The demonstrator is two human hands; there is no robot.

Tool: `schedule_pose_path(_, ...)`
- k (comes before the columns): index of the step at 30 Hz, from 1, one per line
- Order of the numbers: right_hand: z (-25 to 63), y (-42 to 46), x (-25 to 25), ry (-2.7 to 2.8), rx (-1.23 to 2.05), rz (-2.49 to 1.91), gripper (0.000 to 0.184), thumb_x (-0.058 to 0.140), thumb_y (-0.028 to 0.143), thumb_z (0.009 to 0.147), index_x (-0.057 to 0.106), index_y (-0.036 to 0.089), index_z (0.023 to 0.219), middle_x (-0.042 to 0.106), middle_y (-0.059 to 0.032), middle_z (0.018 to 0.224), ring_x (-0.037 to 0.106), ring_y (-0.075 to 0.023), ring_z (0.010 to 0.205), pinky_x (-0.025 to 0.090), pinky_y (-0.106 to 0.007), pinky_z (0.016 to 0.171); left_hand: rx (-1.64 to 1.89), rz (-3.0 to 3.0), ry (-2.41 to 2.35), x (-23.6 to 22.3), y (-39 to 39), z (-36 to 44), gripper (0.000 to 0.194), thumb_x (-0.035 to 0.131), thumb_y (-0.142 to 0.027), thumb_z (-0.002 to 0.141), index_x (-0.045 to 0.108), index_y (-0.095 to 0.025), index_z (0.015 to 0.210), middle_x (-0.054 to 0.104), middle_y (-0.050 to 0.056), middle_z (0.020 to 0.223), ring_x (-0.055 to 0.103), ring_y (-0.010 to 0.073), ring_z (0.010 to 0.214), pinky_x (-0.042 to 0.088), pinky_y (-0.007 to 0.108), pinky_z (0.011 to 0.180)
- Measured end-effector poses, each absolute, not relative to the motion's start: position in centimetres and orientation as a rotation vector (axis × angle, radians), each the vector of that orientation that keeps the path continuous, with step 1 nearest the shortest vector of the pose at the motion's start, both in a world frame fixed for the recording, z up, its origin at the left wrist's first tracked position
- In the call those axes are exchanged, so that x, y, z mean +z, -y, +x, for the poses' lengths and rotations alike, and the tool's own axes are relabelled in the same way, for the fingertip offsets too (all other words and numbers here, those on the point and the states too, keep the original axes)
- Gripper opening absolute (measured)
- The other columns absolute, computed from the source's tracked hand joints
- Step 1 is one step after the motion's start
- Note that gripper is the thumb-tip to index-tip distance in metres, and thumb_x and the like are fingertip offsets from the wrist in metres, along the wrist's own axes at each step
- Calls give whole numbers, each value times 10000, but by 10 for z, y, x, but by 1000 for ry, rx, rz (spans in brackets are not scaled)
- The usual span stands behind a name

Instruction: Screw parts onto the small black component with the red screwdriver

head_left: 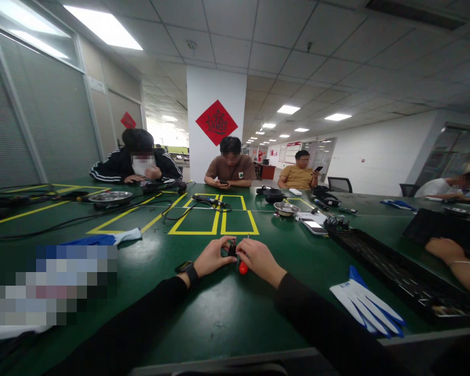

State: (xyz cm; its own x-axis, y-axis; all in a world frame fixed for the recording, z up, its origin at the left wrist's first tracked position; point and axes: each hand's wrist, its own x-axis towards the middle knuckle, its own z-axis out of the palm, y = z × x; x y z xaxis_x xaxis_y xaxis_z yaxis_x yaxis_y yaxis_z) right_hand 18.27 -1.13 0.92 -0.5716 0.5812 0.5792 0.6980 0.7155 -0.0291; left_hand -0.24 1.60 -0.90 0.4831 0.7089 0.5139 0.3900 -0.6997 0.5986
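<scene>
My left hand point(211, 257), with a dark watch on its wrist, pinches a small black cylindrical part point(232, 248) held upright just above the green table point(215, 313). Close beside it, my right hand point(261, 259) has its fingers closed round a small tool with a rounded red end point(243, 268). That red end shows below the fingers, and a thin metal tip sticks up above them. The tool's middle is hidden by my fingers, so its kind is unclear. The fingertips of both hands nearly meet.
White-and-blue gloves point(366, 303) lie at the right, before a long black tray point(399, 271) of small parts. A phone point(314, 226) and metal bowl point(286, 209) stand farther back. Cables and another bowl point(110, 198) lie left. Several people sit around; one person's arm point(460, 261) reaches in right.
</scene>
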Motion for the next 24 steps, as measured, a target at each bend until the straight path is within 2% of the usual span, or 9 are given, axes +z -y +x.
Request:
schedule_pose_path(17,184,13,16,2471,-625,-926,125,501,258,844,595,180,816,580,-36,767,499,-148,694,312,-277,635,1078,2345,-922,-11,-19,-2,588,690,-290,657,458,-162,1182,647,28,849,595,171,790,454,320,772)
schedule_pose_path(19,184,13,18,2491,-655,-901,132,495,259,846,587,178,799,580,-37,773,498,-152,705,310,-282,634,1068,2350,-922,-10,-18,-2,542,684,-292,662,482,-161,1147,643,26,849,588,170,781,453,313,758)
schedule_pose_path(24,185,13,21,2508,-642,-864,125,491,247,848,577,177,791,578,-35,774,498,-155,718,315,-283,637,1051,2403,-924,-7,-16,-1,283,658,-322,683,581,-148,893,625,20,795,563,165,732,444,289,699)
